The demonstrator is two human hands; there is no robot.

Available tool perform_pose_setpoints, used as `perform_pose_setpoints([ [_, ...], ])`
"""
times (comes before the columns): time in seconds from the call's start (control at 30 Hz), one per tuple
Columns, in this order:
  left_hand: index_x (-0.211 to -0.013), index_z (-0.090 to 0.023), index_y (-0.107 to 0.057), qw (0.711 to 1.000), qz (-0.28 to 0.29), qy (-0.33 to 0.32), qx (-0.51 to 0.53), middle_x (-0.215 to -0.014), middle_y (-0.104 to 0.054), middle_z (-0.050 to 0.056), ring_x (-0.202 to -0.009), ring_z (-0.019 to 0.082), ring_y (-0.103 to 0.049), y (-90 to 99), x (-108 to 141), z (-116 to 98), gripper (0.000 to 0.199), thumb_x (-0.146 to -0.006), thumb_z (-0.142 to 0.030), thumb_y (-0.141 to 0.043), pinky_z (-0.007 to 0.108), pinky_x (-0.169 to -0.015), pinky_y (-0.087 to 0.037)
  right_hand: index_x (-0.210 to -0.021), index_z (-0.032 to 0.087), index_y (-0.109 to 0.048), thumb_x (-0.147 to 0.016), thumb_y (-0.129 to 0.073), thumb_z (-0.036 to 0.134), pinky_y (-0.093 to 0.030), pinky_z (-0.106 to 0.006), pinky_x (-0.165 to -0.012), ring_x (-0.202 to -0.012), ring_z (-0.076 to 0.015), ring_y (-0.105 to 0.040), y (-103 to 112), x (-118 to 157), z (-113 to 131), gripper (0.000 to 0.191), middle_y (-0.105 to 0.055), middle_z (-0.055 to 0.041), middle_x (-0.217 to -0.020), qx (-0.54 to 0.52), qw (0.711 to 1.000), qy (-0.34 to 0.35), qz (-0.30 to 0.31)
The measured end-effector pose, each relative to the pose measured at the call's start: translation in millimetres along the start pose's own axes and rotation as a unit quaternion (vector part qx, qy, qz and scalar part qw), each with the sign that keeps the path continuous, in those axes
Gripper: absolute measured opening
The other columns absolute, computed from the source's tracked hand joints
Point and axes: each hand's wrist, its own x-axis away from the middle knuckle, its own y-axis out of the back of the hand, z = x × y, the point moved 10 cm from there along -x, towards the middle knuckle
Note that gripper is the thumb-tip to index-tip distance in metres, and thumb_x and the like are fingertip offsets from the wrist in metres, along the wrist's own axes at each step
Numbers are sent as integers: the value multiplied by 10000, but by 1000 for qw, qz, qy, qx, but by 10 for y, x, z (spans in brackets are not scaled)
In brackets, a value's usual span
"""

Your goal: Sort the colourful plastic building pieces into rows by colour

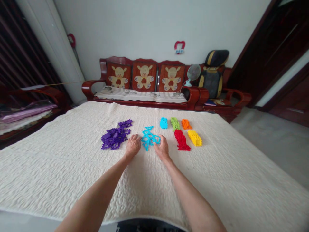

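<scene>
Several light-blue interlocking plastic pieces (pixel 147 139) lie loosely grouped on the quilted cover, between my two hands. My right hand (pixel 163 148) has its thumb and fingers closed around the blue piece at the right of this group. On the other side my left hand (pixel 133 145) rests palm down, its fingers loosely bent beside the group's left edge, with nothing visible in them. Left of that hand spreads a heap of purple interlocking plastic pieces (pixel 114 138).
To the right lie stacks of plastic pieces: blue (pixel 163 123), green (pixel 175 123), orange (pixel 186 124), red (pixel 181 139) and yellow (pixel 195 138). All rest on a cream quilted cover (pixel 72 161). Beyond its far edge stands a wooden sofa (pixel 145 103) with a small fan (pixel 193 72).
</scene>
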Motion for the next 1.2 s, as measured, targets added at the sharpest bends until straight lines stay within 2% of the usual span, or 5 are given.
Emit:
perform_pose_setpoints([
  [0.27, -1149, -217, -667, 1000, 21, -4, -12, -1133, -627, 93, -1088, 226, -537, -52, -123, 41, 335, -949, -208, -398, 352, -952, -433, -1290, 138, -481, -759, -536, 204, -392, -454, -1093, -1276, -267, -476, -7, -581, -402, 538, -536, -175, -1323, 77, 997, -21, -6],
  [0.43, -1087, -212, -688, 997, 67, 31, -32, -1050, -651, 92, -1011, 210, -586, -119, -371, 272, 333, -935, -164, -396, 304, -834, -472, -1302, 156, -475, -761, -526, 180, -383, -442, -1094, -1289, -257, -457, -78, -791, -506, 543, -526, -162, -1357, 123, 992, -19, 10],
  [0.63, -1078, -203, -683, 999, -14, 31, -24, -1131, -634, 89, -1083, 206, -552, -79, -388, 410, 336, -937, -158, -381, 319, -956, -453, -1292, 123, -492, -739, -517, 129, -359, -441, -1114, -1294, -268, -448, -81, -882, -629, 553, -527, -178, -1361, 151, 988, -13, 10],
  [0.97, -1056, -196, -681, 999, -22, 20, -21, -1143, -647, 83, -1084, 214, -558, -101, -386, 411, 328, -929, -161, -380, 325, -971, -445, -1331, 129, -443, -689, -521, 104, -328, -482, -1125, -1370, -282, -343, -140, -998, -725, 647, -408, -186, -1446, 131, 991, -25, -11],
  [1.2, -1048, -195, -680, 999, -21, 19, -15, -1128, -652, 80, -1073, 215, -558, -88, -379, 395, 320, -921, -154, -390, 327, -974, -441, -1268, 137, -470, -717, -585, 239, -373, -521, -1046, -1185, -332, -456, -34, -948, -828, 572, -519, -179, -1200, 123, 988, -80, -36],
])
